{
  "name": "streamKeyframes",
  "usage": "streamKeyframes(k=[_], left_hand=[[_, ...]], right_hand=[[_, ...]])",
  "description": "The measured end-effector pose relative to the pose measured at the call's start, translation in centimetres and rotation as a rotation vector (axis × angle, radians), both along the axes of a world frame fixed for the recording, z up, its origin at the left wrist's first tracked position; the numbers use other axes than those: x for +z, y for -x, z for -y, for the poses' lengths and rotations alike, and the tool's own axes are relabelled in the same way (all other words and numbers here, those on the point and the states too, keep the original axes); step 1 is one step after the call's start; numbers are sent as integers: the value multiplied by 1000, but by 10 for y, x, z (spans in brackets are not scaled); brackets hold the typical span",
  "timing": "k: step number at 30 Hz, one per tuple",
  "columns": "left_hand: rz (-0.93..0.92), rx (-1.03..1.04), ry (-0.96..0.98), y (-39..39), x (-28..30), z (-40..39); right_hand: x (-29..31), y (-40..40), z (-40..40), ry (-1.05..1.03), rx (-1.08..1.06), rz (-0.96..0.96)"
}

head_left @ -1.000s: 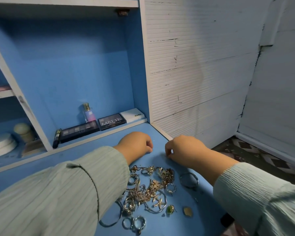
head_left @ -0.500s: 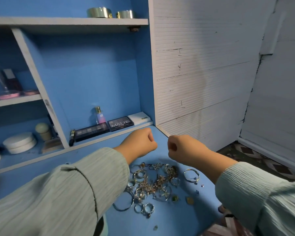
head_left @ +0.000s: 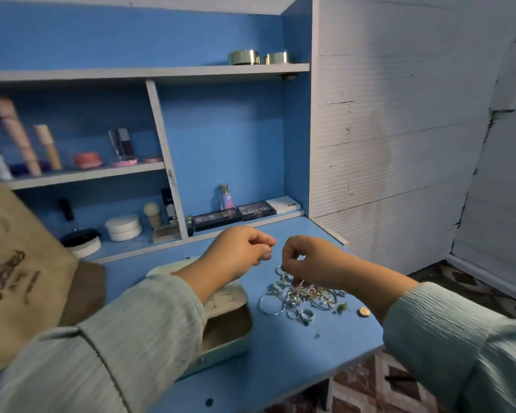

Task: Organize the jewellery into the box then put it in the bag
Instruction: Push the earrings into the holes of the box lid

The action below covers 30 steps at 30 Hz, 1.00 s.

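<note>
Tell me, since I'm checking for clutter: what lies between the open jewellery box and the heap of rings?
Only bare blue desk separates the box from the rings, as the head view shows.

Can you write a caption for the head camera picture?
Two hands hover over tangled jewellery beside an open box.

Two hands — the left hand (head_left: 239,251) and the right hand (head_left: 310,260). One open box (head_left: 230,329), one bag (head_left: 21,263), one tangled jewellery heap (head_left: 307,296) — its pieces too many to count. Two gold tins (head_left: 243,57) on the top shelf.
</note>
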<state>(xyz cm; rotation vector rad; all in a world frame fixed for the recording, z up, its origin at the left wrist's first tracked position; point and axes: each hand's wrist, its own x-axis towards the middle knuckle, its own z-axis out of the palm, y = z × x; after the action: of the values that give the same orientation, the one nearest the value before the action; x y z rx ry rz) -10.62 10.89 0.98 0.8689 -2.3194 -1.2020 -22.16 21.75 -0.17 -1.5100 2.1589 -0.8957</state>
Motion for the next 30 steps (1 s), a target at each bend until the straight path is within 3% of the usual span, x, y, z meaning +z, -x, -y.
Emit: streamKeyframes(k=[14,23,30], left_hand=[[-172,146,164,-84,-14,-9],[-321,220,178,-115,-15,2],[-421,258,171,-127,7,14]], right_hand=[[-17,-66,1,32,53,226],[-18,-82,18,307,-137,281],[-18,-86,51,430,-140,282]])
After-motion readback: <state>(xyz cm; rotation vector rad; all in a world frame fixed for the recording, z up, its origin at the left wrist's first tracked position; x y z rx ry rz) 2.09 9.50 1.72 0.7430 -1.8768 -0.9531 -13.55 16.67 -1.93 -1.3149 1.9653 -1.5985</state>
